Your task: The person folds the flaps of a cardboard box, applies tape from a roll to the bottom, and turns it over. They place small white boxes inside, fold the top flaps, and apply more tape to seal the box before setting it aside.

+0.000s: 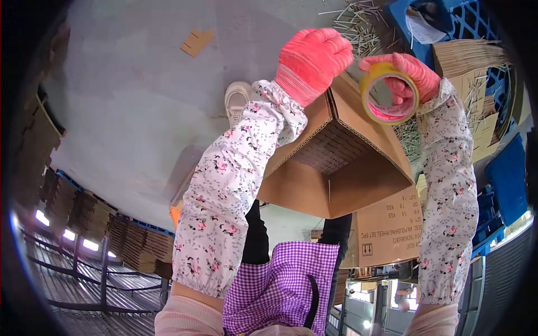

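My right hand (pixel 413 78), in a pink glove, grips a roll of yellow tape (pixel 366 94), with its fingers through the ring. Close beside it my left hand (pixel 314 64), gloved the same way, is closed into a fist over the far edge of a cardboard box (pixel 297 193). Whatever those curled fingers hold, if anything, is hidden. The box is open towards me, and a grid of cardboard dividers (pixel 332 148) shows inside it. Its far corner reaches up between my two hands.
A printed carton (pixel 386 232) stands below the box at the right. Cardboard strips (pixel 361 28) litter the floor near a blue pallet (pixel 482 22) holding stacked cardboard (pixel 468 56). A cardboard scrap (pixel 196 43) lies on the floor. Stacked flat cardboard (pixel 131 243) lines the left.
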Available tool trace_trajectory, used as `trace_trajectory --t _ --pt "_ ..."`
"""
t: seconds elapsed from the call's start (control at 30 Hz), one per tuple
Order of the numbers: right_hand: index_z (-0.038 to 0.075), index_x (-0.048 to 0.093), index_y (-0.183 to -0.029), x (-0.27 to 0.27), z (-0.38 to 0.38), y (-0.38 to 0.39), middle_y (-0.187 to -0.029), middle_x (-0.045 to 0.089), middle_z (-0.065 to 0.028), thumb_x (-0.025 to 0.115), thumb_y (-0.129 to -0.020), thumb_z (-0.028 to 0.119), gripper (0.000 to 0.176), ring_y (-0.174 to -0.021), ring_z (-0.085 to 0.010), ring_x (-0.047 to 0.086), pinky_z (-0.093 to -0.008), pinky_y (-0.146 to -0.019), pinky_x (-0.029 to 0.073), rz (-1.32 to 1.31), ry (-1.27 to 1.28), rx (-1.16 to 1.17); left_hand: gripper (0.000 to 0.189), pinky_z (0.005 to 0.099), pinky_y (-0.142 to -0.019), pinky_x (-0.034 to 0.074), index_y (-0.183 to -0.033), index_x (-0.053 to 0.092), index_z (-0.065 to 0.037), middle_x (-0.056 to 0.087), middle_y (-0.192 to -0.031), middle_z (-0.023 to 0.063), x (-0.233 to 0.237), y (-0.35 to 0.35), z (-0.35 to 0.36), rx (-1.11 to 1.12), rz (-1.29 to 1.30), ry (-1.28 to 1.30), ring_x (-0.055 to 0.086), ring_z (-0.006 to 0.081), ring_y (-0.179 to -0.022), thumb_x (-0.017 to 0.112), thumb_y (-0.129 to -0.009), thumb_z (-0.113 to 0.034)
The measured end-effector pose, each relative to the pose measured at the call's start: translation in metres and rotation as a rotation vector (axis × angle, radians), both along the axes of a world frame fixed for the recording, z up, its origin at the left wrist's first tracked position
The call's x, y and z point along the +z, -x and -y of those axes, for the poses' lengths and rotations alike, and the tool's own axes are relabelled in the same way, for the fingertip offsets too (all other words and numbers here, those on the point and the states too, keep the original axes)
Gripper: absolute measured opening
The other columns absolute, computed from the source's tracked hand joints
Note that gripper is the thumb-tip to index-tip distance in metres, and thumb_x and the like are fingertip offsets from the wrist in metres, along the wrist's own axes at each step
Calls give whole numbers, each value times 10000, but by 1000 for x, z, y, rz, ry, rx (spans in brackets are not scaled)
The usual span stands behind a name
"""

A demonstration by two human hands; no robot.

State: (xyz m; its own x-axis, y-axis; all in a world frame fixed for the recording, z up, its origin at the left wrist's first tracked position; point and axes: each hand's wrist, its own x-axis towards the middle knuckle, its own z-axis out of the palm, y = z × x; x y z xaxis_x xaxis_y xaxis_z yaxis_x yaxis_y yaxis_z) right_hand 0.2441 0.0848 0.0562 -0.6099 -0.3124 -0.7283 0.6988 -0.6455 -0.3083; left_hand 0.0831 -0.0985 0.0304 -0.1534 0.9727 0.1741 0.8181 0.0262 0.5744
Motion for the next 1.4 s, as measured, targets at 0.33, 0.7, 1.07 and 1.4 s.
trace_trajectory --t 0.33,0.7,1.07,1.4 --pt "25 685 -892 -6 -8 -1 -743 640 -27 535 -892 402 406 -589 -58 533 -206 -529 437 127 -452 87 206 376 -831 457 -857 651 -134 639 -972 6 9 -15 -7 -69 -121 -4 576 211 -982 592 -660 -135" --pt "87 618 -1127 -35 -8 -15 -748 605 -32 532 -890 409 409 -677 -119 581 -232 -635 476 142 -532 -175 236 380 -869 434 -899 649 -149 630 -984 10 11 -7 -10 0 -205 82 564 220 -1000 604 -670 -111" --pt "25 346 -1355 -22 27 -47 -1283 471 -87 687 -750 416 798 -1195 -181 429 -322 -1030 303 -174 -417 -115 214 376 -851 443 -862 636 -148 629 -975 5 -16 7 2 49 -156 108 569 227 -986 630 -657 -82" --pt "87 576 -1168 -31 0 -58 -691 524 62 554 -869 387 423 -494 -36 364 -207 -454 320 112 -326 -275 125 357 -799 460 -810 634 -135 634 -866 31 -11 0 11 23 -50 134 581 243 -909 633 -694 -90"
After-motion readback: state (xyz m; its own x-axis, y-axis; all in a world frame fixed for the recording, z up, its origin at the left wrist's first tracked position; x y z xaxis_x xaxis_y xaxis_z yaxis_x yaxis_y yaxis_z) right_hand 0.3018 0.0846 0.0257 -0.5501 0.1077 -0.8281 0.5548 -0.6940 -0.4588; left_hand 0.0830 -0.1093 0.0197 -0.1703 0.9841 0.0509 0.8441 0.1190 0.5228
